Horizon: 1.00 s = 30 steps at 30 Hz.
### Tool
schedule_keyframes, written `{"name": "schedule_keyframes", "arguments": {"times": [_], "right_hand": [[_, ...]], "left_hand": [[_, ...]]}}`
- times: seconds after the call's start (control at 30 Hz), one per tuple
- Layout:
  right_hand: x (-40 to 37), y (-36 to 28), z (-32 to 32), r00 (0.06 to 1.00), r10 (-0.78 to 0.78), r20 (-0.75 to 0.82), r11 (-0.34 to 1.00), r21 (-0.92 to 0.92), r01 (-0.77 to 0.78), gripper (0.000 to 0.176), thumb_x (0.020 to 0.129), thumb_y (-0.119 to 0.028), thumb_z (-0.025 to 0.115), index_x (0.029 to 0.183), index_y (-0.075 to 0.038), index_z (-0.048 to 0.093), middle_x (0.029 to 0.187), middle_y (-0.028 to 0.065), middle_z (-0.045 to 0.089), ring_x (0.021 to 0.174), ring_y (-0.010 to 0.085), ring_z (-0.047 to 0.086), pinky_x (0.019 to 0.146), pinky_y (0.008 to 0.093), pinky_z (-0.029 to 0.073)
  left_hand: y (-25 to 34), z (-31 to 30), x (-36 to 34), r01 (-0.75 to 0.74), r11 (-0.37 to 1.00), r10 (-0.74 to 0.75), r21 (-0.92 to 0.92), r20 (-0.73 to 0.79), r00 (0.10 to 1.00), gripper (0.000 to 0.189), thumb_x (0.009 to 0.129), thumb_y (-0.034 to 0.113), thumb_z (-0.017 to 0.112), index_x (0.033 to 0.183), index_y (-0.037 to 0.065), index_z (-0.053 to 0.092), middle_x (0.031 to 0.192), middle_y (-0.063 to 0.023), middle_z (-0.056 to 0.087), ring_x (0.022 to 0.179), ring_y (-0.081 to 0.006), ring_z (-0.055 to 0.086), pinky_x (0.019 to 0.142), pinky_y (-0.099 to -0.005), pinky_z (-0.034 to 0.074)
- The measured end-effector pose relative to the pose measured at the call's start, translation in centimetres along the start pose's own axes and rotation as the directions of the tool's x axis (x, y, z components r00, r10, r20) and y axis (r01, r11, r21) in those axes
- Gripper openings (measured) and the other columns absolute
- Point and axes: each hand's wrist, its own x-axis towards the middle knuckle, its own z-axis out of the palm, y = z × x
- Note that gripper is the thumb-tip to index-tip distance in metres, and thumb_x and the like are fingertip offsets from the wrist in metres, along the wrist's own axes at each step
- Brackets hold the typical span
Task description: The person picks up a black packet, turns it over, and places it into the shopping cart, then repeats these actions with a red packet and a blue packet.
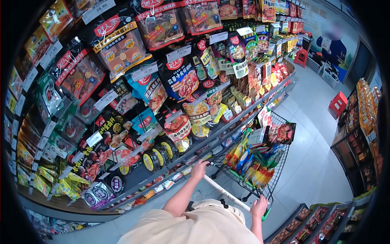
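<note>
A black wire shopping cart (pixel 274 181) stands in front of me, loaded with colourful food packets (pixel 248 160) and a dark packaged item (pixel 280 133) near its far end. Its pale handle bar (pixel 227 194) runs slantwise across my front. My left hand (pixel 198 169) is closed around the bar's left end, close to the shelf edge. At the other end, beside a green cap (pixel 266 214), my right hand (pixel 258 206) is closed on the bar. Part of the fingers of both hands is hidden from above.
Tall shelves (pixel 203 152) with hanging seasoning pouches (pixel 178 77) rise close on my left. At the right are a snack rack (pixel 357 130) and a low display (pixel 317 221). A tiled aisle (pixel 308 142) runs ahead, with a red stool (pixel 301 57) and a person (pixel 331 46) farther off.
</note>
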Motion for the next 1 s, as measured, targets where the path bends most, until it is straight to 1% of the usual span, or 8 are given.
{"name": "schedule_keyframes", "arguments": {"times": [0.2, 0.27, 0.4, 0.47, 0.53, 0.67, 0.8, 1.0], "right_hand": [[0.3, 1.7, 1.1, 0.998, -0.046, 0.041, 0.998, 0.033, 0.045, 0.042, 0.082, -0.006, 0.063, 0.122, 0.005, 0.059, 0.126, 0.0217, 0.06, 0.123, 0.0363, 0.053, 0.117, 0.0484, 0.029], [0.1, 1.8, 1.1, 0.996, -0.07, 0.054, 0.997, 0.046, 0.067, 0.04, 0.083, -0.006, 0.061, 0.123, 0.001, 0.059, 0.126, 0.0188, 0.06, 0.123, 0.037, 0.053, 0.116, 0.046, 0.032], [0.3, 2.0, 1.1, 0.996, -0.071, 0.06, 0.992, 0.108, 0.064, 0.04, 0.084, -0.006, 0.059, 0.124, 0.001, 0.058, 0.127, 0.02, 0.059, 0.125, 0.0372, 0.051, 0.117, 0.0465, 0.031], [0.3, 1.4, 0.8, 0.998, -0.057, 0.018, 0.986, 0.158, 0.054, 0.041, 0.086, -0.005, 0.057, 0.126, 0.002, 0.057, 0.128, 0.0207, 0.059, 0.126, 0.0373, 0.05, 0.114, 0.0455, 0.033], [0.8, 0.3, 0.1, 0.998, 0.02, 0.052, 0.967, 0.254, -0.033, 0.043, 0.086, -0.003, 0.057, 0.128, 0.003, 0.055, 0.13, 0.0233, 0.057, 0.126, 0.0389, 0.051, 0.116, 0.0491, 0.03], [1.5, -3.0, -2.1, 0.997, 0.074, 0.019, 0.914, 0.399, -0.076, 0.043, 0.09, -0.002, 0.055, 0.132, 0.004, 0.053, 0.129, 0.0224, 0.059, 0.124, 0.0389, 0.053, 0.109, 0.0435, 0.04], [1.8, -3.2, -1.8, 0.994, 0.07, -0.083, 0.898, 0.44, -0.026, 0.042, 0.09, 0.0, 0.054, 0.132, 0.004, 0.053, 0.128, 0.0227, 0.06, 0.119, 0.0372, 0.058, 0.102, 0.042, 0.045], [1.8, -4.2, -1.1, 0.979, 0.18, -0.093, 0.834, 0.543, -0.102, 0.042, 0.09, 0.003, 0.053, 0.132, 0.005, 0.053, 0.122, 0.0223, 0.062, 0.107, 0.0332, 0.065, 0.092, 0.0394, 0.051]], "left_hand": [[0.4, -1.0, -1.0, -0.093, 0.992, 0.078, -0.085, -0.161, 0.984, 0.033, 0.093, 0.008, 0.057, 0.123, 0.017, 0.067, 0.136, -0.0119, 0.058, 0.116, -0.0353, 0.059, 0.098, -0.0456, 0.049], [1.9, -3.6, -1.0, -0.072, 0.985, 0.05, -0.155, -0.141, 0.989, 0.031, 0.095, 0.009, 0.056, 0.124, 0.011, 0.066, 0.133, -0.016, 0.06, 0.117, -0.0354, 0.06, 0.1, -0.0442, 0.048], [8.3, -13.8, 1.2, -0.185, 0.934, 0.068, -0.306, -0.354, 0.933, 0.03, 0.098, 0.014, 0.059, 0.124, 0.001, 0.064, 0.126, -0.0182, 0.065, 0.119, -0.0281, 0.062, 0.102, -0.0359, 0.046], [9.8, -18.8, 4.0, -0.191, 0.907, -0.018, -0.375, -0.489, 0.872, 0.03, 0.099, 0.014, 0.06, 0.124, -0.001, 0.064, 0.13, -0.0162, 0.064, 0.121, -0.0239, 0.061, 0.102, -0.0343, 0.046], [11.3, -23.7, 7.6, -0.368, 0.84, -0.005, -0.398, -0.684, 0.73, 0.033, 0.101, 0.017, 0.058, 0.129, -0.001, 0.061, 0.123, -0.012, 0.067, 0.115, -0.0194, 0.062, 0.099, -0.0328, 0.047], [10.2, -30.7, 15.8, -0.475, 0.803, -0.031, -0.36, -0.821, 0.57, 0.042, 0.1, 0.017, 0.061, 0.135, -0.005, 0.053, 0.126, -0.0136, 0.064, 0.119, -0.02, 0.06, 0.103, -0.032, 0.045], [9.1, -34.3, 21.8, -0.605, 0.675, -0.062, -0.422, -0.85, 0.523, 0.046, 0.097, 0.015, 0.065, 0.136, -0.006, 0.051, 0.123, -0.0151, 0.064, 0.119, -0.0202, 0.06, 0.103, -0.0301, 0.045], [10.0, -36.4, 24.7, -0.547, 0.744, -0.04, -0.384, -0.843, 0.537, 0.038, 0.092, 0.019, 0.073, 0.12, -0.004, 0.06, 0.103, -0.0081, 0.07, 0.092, -0.0131, 0.063, 0.084, -0.0282, 0.049]]}}
